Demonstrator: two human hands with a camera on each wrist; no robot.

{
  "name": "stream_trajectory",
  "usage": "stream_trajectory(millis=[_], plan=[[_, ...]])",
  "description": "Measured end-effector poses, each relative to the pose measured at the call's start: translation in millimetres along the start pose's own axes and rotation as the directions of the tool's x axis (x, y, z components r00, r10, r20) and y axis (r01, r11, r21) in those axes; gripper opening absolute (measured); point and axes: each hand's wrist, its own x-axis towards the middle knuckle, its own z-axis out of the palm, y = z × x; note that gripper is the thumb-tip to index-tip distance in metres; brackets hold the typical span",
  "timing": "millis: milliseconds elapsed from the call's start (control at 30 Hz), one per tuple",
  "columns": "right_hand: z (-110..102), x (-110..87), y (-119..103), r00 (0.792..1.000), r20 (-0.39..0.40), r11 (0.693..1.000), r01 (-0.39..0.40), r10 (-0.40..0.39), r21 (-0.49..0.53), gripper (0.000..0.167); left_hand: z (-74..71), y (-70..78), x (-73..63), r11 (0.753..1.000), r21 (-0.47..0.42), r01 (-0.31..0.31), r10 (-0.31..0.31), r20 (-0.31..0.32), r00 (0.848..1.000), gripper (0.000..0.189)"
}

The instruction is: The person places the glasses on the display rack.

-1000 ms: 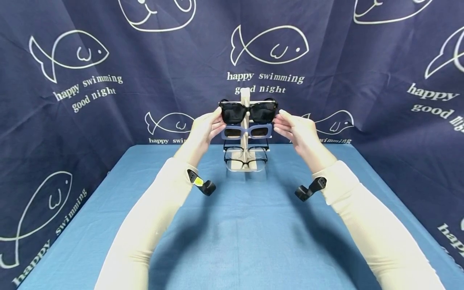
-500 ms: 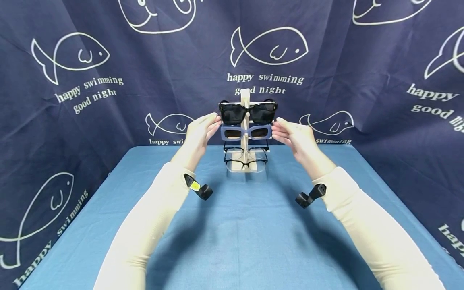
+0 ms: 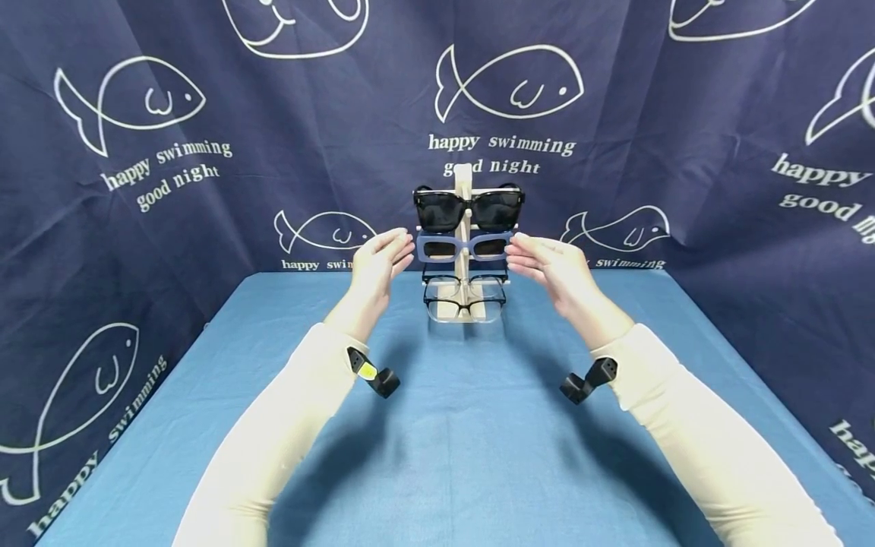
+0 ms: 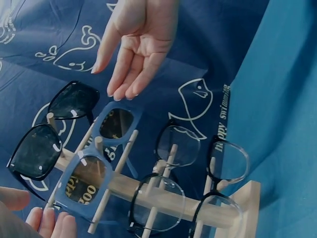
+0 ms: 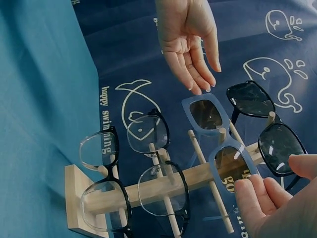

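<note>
Blue-framed sunglasses (image 3: 464, 248) sit on the second tier of a wooden glasses stand (image 3: 463, 176). My left hand (image 3: 380, 267) is beside their left end, with thumb and fingers apart and a small gap to the frame in the head view. My right hand (image 3: 557, 272) has its fingertips right at the right end of the blue frame, overlapping it in the right wrist view; its thumb is held apart. Just above are black sunglasses (image 3: 440, 212) on the top tier, which neither hand grips.
Two pairs of clear glasses hang lower on the stand, the upper glasses (image 4: 178, 145) and the lowest glasses (image 5: 101, 148). The stand rests near the back of a blue cloth-covered table (image 3: 451, 425). A navy fish-print curtain (image 3: 383, 99) rises behind and at both sides.
Both hands have let go of the black sunglasses, which now sit on the top tier. They have moved down to the level of the blue sunglasses.
</note>
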Motion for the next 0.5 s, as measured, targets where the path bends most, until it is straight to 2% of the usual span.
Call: stream_trajectory(millis=[200,300,400,500], plan=[[0,-5.4,5,0.998,0.040,0.993,0.042,-0.038,-0.109,0.011,-5.0,-10.0,-6.2,0.997,0.074,0.015,-0.018,0.031,0.999,0.038],[-1,-6.3,9,0.997,0.058,0.983,0.059,-0.049,-0.175,0.026,-8.3,-13.6,-9.8,0.992,0.124,0.022,-0.028,0.047,0.998,0.039],[-3,-7.2,13,0.996,0.074,0.969,0.074,-0.058,-0.236,0.042,-12.0,-16.1,-14.3,0.984,0.174,0.023,-0.030,0.037,0.999,0.038],[-6,-8.1,16,0.994,0.087,0.949,0.094,-0.071,-0.302,0.048,-15.6,-18.0,-18.9,0.974,0.222,0.034,-0.040,0.023,0.999,0.037]])
